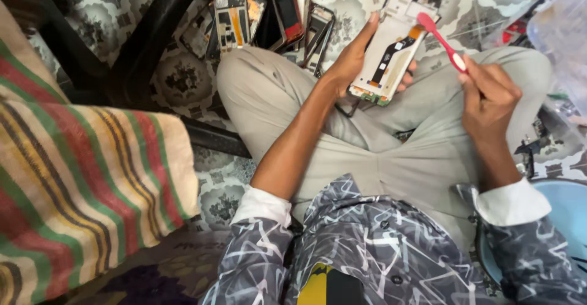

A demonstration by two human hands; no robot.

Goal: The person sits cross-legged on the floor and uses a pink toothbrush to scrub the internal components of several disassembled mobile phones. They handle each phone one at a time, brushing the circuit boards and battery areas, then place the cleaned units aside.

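My left hand (353,57) holds an opened phone frame (394,42), its white inner side with an orange strip and black ribbon cable facing up, above my crossed legs. My right hand (486,91) grips a pink toothbrush (441,41) by the handle. The brush head rests on the upper right edge of the phone frame. Both forearms come out of patterned grey sleeves with white cuffs.
A heap of several dismantled phone frames and screens (269,18) lies on the patterned floor beyond my knees. A black chair base (143,48) stands at upper left, a striped cloth (79,176) at left. A light blue tub (565,219) sits at lower right, clear plastic (559,30) at upper right.
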